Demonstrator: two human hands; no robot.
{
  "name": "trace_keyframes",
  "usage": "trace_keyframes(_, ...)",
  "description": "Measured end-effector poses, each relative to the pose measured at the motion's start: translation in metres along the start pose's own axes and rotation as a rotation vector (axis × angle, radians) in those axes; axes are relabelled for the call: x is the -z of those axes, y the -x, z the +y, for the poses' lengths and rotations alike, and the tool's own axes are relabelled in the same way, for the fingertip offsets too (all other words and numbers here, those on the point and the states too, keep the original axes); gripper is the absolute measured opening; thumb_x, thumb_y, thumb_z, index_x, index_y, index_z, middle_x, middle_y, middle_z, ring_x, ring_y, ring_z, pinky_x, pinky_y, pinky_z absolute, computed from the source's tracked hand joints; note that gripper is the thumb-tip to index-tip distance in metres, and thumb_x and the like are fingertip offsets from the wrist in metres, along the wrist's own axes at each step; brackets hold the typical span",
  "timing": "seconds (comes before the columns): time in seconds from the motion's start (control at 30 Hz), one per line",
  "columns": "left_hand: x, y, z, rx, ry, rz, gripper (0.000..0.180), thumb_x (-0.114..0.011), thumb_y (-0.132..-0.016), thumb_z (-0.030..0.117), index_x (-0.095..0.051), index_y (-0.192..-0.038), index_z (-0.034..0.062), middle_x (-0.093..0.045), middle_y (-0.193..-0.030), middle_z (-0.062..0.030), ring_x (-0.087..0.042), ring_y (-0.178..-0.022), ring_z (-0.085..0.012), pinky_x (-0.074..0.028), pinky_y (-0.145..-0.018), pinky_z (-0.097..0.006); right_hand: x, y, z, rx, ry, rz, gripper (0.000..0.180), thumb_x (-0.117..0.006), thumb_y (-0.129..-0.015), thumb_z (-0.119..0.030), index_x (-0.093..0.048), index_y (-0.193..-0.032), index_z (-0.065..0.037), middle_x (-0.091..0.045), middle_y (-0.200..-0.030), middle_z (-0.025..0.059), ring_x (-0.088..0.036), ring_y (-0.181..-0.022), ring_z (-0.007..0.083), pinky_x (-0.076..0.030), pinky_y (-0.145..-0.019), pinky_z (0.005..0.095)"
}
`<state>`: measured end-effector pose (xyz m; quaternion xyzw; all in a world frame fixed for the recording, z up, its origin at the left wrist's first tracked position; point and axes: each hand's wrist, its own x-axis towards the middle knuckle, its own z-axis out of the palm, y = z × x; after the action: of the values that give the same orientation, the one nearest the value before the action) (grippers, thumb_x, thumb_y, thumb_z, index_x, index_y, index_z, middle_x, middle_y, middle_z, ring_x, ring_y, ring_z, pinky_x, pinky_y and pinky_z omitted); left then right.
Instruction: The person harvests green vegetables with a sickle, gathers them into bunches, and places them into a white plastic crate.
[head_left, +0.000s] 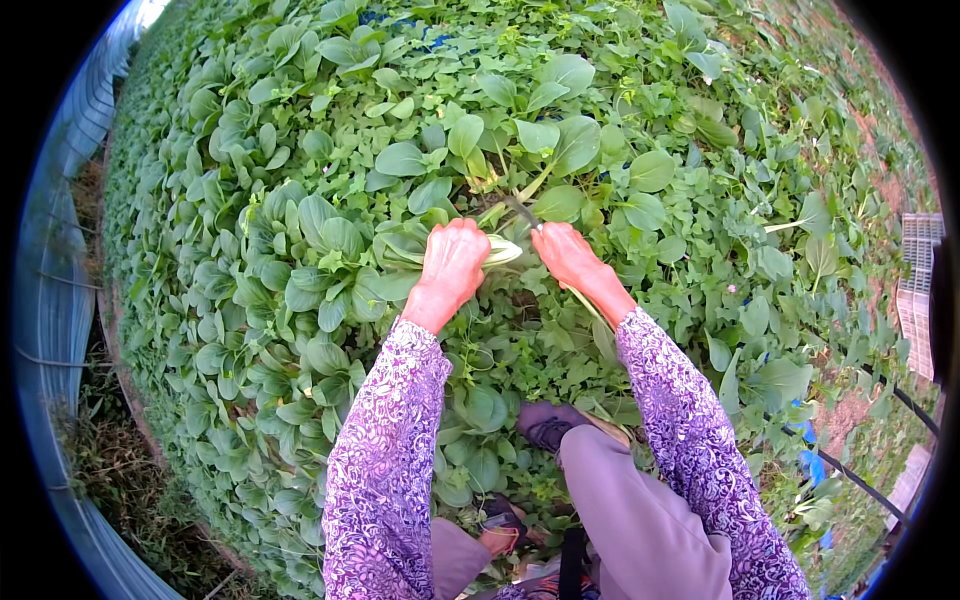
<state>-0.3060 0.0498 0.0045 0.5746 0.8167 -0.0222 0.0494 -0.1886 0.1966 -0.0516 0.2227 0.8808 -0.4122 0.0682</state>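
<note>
Landmark: the leafy green plant point(500, 250) with pale stalks at the middle of the bed, taken between both hands.
Left hand point(453, 262): lies on the left side of that plant, its grip closed around the pale base and lower leaves; knuckles face up, so the fingertips are hidden beneath.
Right hand point(572, 256): just right of the plant's base, its grip closed around a thin dark tool point(522, 211), likely a small knife, whose tip points up and left over the plant.
Gap between hands: narrow; the plant's pale stalks show in it.
Plant's place: rooted low in the vegetable bed point(300, 200), just beyond the person's knees, with broad round leaves spreading above both hands.
Sleeves point(385, 450): purple patterned, running from the lower edge up to each wrist.
Shoe point(545, 425): dark, below the plant, among the leaves.
Grey trouser leg point(640, 520): below and right of the shoe.
Plastic sheeting point(60, 300): far left of the plant, along the bed's edge.
Crates point(918, 290): pale, far right of the plant.
</note>
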Motion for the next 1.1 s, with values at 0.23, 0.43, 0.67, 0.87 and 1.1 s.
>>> trace_keyframes(0.23,0.001,0.016,0.000,0.093,0.088,0.057,0.033,-0.059,-0.056,-0.001,-0.057,-0.089,-0.0011,-0.058,-0.103,-0.0113,-0.057,-0.090,-0.0279,-0.046,-0.072,-0.039,0.005,0.022,-0.002,0.025,0.036,0.168,0.024,-0.048,-0.088,-0.018,-0.050,-0.074,0.001,-0.057,-0.069,0.0211,-0.056,-0.066,0.0402,-0.045,-0.057,0.0451)
trace_keyframes(0.43,0.000,0.039,-0.015,0.166,0.265,0.285,0.045,-0.059,-0.057,0.000,-0.056,-0.102,0.0001,-0.053,-0.118,-0.0073,-0.054,-0.098,-0.0251,-0.044,-0.078,-0.036,0.027,0.030,-0.036,0.267,0.068,0.555,0.024,-0.053,-0.087,-0.019,-0.045,-0.074,0.001,-0.054,-0.061,0.0186,-0.053,-0.053,0.0367,-0.042,-0.047,0.0414)
trace_keyframes(0.67,0.023,0.003,-0.036,-0.032,-0.009,0.080,0.035,-0.063,-0.054,0.001,-0.060,-0.089,-0.0017,-0.053,-0.111,-0.0147,-0.058,-0.089,-0.0243,-0.047,-0.070,-0.035,0.020,-0.033,-0.040,-0.049,-0.289,-0.100,0.044,-0.042,-0.091,-0.033,-0.042,-0.074,0.008,-0.048,-0.067,0.0194,-0.057,-0.048,0.0300,-0.046,-0.046,0.0374)
trace_keyframes(0.87,0.034,-0.039,-0.055,0.007,-0.244,-0.267,0.029,-0.069,-0.055,0.005,-0.066,-0.083,0.0002,-0.033,-0.135,-0.0250,-0.064,-0.081,-0.0258,-0.052,-0.066,-0.034,-0.018,-0.066,-0.029,0.258,0.129,0.395,0.041,-0.039,-0.092,-0.027,-0.048,-0.073,0.009,-0.057,-0.068,0.0230,-0.059,-0.047,0.0329,-0.050,-0.055,0.0417)
trace_keyframes(1.1,0.006,-0.027,-0.079,0.040,-0.205,-0.252,0.021,-0.066,-0.057,0.001,-0.066,-0.078,0.0005,-0.052,-0.110,-0.0280,-0.063,-0.081,-0.0301,-0.052,-0.067,-0.037,-0.003,-0.067,-0.037,-0.117,-0.371,-0.078,0.042,-0.043,-0.091,-0.029,-0.048,-0.070,0.008,-0.056,-0.065,0.0217,-0.058,-0.052,0.0307,-0.049,-0.056,0.0411)
